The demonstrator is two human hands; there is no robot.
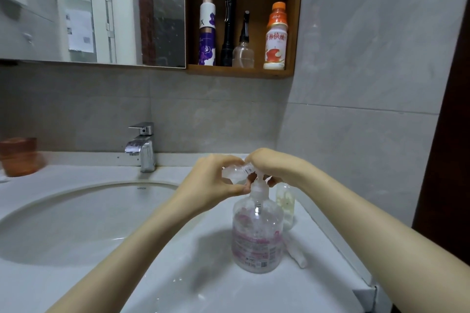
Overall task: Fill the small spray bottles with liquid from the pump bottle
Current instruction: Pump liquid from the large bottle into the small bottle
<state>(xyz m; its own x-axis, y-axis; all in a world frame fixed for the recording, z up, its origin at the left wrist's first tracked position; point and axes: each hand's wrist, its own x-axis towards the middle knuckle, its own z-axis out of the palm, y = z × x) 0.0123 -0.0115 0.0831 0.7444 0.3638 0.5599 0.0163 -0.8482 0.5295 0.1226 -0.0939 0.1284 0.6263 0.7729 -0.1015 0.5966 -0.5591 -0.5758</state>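
Observation:
A large clear pump bottle (pixel 256 231) with a pink label stands on the white counter to the right of the basin. My left hand (pixel 216 180) holds a small clear spray bottle (pixel 237 171) tilted sideways, its mouth at the pump's nozzle. My right hand (pixel 269 166) lies over the pump head with its fingers curled around it. The pump head itself is hidden under that hand. A second small bottle (pixel 286 201) with yellowish liquid stands just behind the pump bottle, to its right.
The round basin (pixel 84 213) and chrome tap (pixel 142 146) lie to the left. An orange cup (pixel 19 156) sits at the far left. A wall shelf (pixel 241 71) holds several bottles and a torch. A small white piece (pixel 297 253) lies on the counter right of the pump bottle.

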